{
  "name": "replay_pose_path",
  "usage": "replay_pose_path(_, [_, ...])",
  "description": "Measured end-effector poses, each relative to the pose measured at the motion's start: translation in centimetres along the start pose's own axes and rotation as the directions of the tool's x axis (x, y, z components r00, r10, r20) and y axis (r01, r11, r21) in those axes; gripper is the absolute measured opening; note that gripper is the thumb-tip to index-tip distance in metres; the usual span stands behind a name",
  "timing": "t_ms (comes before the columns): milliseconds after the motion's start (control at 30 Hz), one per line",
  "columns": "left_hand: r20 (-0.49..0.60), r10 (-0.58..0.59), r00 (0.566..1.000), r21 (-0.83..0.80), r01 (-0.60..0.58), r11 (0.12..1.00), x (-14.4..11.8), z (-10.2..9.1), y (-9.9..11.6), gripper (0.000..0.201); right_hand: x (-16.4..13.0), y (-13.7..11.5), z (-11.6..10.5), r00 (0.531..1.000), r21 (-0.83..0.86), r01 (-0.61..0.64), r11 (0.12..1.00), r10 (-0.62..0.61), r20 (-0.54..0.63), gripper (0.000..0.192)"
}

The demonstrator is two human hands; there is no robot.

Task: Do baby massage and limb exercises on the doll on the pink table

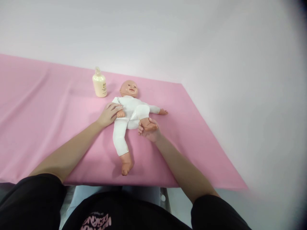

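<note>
**Both hands on the doll, one leg lifted**

Here we are over the bench (35,105), draped in a pink cloth, and a baby doll (130,110) in a white suit lies on its back near the middle, head toward the far wall. The left hand (109,114) rests flat against the doll's side, fingers (115,108) spread loosely over its small arm, pressing rather than gripping. The right hand (149,129) is curled from below around the doll's foot (147,124), that leg bent up toward the body; the fingers are closed about the foot and ankle. The other leg lies straight, pointing at the near edge.

To handle this well, I'd say the left hand should keep the trunk pinned gently so the doll doesn't slide on the smooth cloth, while the right supports the ankle from underneath and bends the leg slowly, without twisting it.

A cream bottle (99,84) with a cap stands upright just beyond the doll's shoulder, near but apart from it. The cloth shows soft folds on the left. Behind it, a plain pale wall; below the near edge, a light floor.
</note>
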State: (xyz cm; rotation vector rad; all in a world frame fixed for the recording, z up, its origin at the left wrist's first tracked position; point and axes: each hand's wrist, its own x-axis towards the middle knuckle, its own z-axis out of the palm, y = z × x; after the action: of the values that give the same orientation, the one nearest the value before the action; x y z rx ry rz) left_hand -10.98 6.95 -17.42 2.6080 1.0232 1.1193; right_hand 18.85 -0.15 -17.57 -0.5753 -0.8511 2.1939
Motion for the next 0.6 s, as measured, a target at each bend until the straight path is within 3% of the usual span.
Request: replay_pose_path(600, [0.014,0.023,1.0,0.123,-0.025,0.992,0.05,0.03,0.37,0.035,0.03,0.07,0.23,0.999,-0.016,0.012,1.0,-0.013,-0.052,0.048])
